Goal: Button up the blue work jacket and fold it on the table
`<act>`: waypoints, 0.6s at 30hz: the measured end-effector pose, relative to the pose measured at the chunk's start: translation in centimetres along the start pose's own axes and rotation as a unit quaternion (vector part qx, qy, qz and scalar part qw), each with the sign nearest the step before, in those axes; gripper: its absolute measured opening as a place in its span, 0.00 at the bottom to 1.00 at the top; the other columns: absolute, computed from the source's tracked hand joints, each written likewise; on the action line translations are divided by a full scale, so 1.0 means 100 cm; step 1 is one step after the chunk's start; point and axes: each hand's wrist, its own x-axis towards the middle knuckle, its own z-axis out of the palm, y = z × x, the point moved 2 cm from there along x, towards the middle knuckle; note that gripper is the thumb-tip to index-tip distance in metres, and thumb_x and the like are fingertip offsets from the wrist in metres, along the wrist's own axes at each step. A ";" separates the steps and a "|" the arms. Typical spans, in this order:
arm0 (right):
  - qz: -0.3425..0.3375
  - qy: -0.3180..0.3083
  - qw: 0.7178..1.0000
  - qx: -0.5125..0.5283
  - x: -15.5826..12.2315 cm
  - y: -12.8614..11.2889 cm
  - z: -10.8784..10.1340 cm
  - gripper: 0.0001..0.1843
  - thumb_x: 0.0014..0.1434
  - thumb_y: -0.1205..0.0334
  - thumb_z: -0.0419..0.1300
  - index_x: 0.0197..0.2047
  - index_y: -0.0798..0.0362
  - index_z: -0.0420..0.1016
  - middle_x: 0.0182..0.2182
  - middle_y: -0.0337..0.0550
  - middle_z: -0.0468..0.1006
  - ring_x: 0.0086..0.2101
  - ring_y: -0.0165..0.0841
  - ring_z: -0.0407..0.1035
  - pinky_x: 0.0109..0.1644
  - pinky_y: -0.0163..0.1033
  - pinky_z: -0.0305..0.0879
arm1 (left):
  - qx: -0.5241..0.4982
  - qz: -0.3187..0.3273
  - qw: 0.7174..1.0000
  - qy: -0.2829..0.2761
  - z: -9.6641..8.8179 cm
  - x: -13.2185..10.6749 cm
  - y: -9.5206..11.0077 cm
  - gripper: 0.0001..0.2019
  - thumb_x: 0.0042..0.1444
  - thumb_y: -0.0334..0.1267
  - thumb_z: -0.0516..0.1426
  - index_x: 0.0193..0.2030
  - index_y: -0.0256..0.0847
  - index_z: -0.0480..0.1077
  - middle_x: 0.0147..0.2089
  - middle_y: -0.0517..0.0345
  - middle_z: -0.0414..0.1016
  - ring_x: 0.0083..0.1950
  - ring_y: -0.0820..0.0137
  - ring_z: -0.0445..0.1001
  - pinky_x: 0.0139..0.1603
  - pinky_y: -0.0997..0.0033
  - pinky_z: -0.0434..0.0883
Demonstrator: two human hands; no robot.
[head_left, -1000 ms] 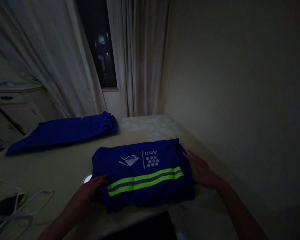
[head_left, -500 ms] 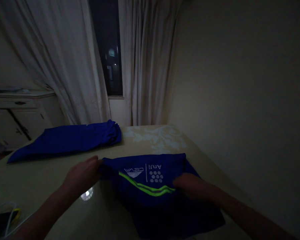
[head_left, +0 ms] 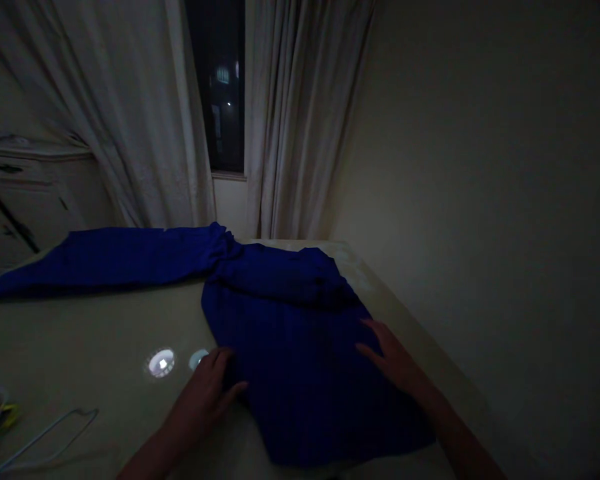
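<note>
A dark blue garment (head_left: 290, 353) lies spread on the pale table (head_left: 90, 340), plain side up, with no stripe or logo showing. My left hand (head_left: 211, 387) rests at its left edge with the fingers curled against the cloth. On the garment's right part my right hand (head_left: 393, 357) lies flat, fingers stretched out. A second blue garment (head_left: 115, 257) lies folded long across the back of the table, its right end touching the first one.
White wire hangers (head_left: 35, 437) and a dark object lie at the table's front left. Two bright light reflections (head_left: 161, 363) show on the tabletop. Curtains (head_left: 290, 113) and a dark window stand behind, a white cabinet (head_left: 15, 200) at left, a wall at right.
The folded garment with the yellow stripe and logo has been turned over and spread farther back; only plain blue shows now. Both hands moved from lifting its edges to resting on it.
</note>
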 end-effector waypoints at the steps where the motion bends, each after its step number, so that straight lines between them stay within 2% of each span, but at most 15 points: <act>1: 0.031 0.005 0.999 -0.028 -0.027 0.017 0.009 0.35 0.62 0.35 0.60 0.64 0.48 0.72 0.63 0.54 0.75 0.61 0.49 0.70 0.67 0.57 0.66 | 0.019 -0.015 1.000 0.014 0.007 -0.024 -0.004 0.22 0.64 0.53 0.58 0.59 0.44 0.72 0.58 0.45 0.78 0.57 0.53 0.78 0.57 0.51 0.78; 3: 0.087 0.020 0.994 -0.070 -0.068 0.045 0.021 0.40 0.61 0.33 0.60 0.66 0.51 0.70 0.64 0.58 0.73 0.62 0.52 0.69 0.68 0.60 0.65 | 0.054 -0.040 0.997 0.031 0.012 -0.054 -0.005 0.20 0.65 0.52 0.57 0.58 0.44 0.72 0.57 0.46 0.77 0.56 0.53 0.77 0.57 0.50 0.77; 5: 0.112 0.023 0.989 -0.091 -0.093 0.061 0.028 0.40 0.62 0.33 0.59 0.66 0.54 0.70 0.63 0.60 0.73 0.62 0.53 0.69 0.67 0.60 0.65 | 0.088 -0.053 0.994 0.026 0.011 -0.060 -0.001 0.23 0.64 0.52 0.58 0.61 0.44 0.71 0.59 0.45 0.76 0.58 0.51 0.75 0.57 0.48 0.75; 7: 0.110 0.017 0.988 -0.105 -0.103 0.064 0.033 0.38 0.64 0.34 0.57 0.64 0.54 0.72 0.63 0.60 0.73 0.61 0.53 0.70 0.67 0.59 0.65 | 0.106 -0.057 0.993 0.003 0.012 -0.050 0.006 0.25 0.64 0.50 0.58 0.65 0.43 0.69 0.61 0.45 0.76 0.59 0.51 0.74 0.57 0.49 0.74; 9: 0.104 0.023 0.987 -0.124 -0.103 0.058 0.036 0.34 0.65 0.35 0.57 0.62 0.53 0.75 0.63 0.59 0.74 0.61 0.53 0.70 0.67 0.60 0.64 | 0.098 -0.057 0.993 -0.031 0.016 -0.032 0.014 0.23 0.66 0.45 0.55 0.65 0.41 0.68 0.59 0.45 0.77 0.57 0.53 0.75 0.55 0.51 0.73; 12: 0.104 0.045 0.984 -0.138 -0.097 0.046 0.037 0.30 0.66 0.39 0.58 0.60 0.52 0.77 0.61 0.57 0.76 0.60 0.53 0.71 0.66 0.60 0.64 | 0.070 -0.051 0.993 -0.077 0.017 -0.004 0.026 0.15 0.68 0.39 0.50 0.56 0.40 0.73 0.49 0.47 0.79 0.50 0.57 0.77 0.50 0.57 0.73; 15: 0.091 0.050 0.987 -0.123 -0.096 0.041 0.034 0.26 0.67 0.42 0.58 0.56 0.52 0.79 0.58 0.57 0.79 0.57 0.52 0.72 0.64 0.58 0.65 | 0.074 -0.038 0.994 -0.072 -0.002 0.003 0.036 0.13 0.68 0.38 0.48 0.46 0.42 0.74 0.43 0.49 0.77 0.46 0.59 0.76 0.48 0.60 0.72; 18: 0.077 0.061 0.991 -0.089 -0.106 0.043 0.029 0.23 0.68 0.45 0.56 0.53 0.52 0.80 0.55 0.57 0.81 0.55 0.50 0.73 0.63 0.57 0.66 | 0.088 -0.039 0.995 0.013 -0.043 -0.023 0.032 0.14 0.70 0.43 0.46 0.43 0.42 0.72 0.43 0.49 0.73 0.46 0.58 0.74 0.50 0.58 0.71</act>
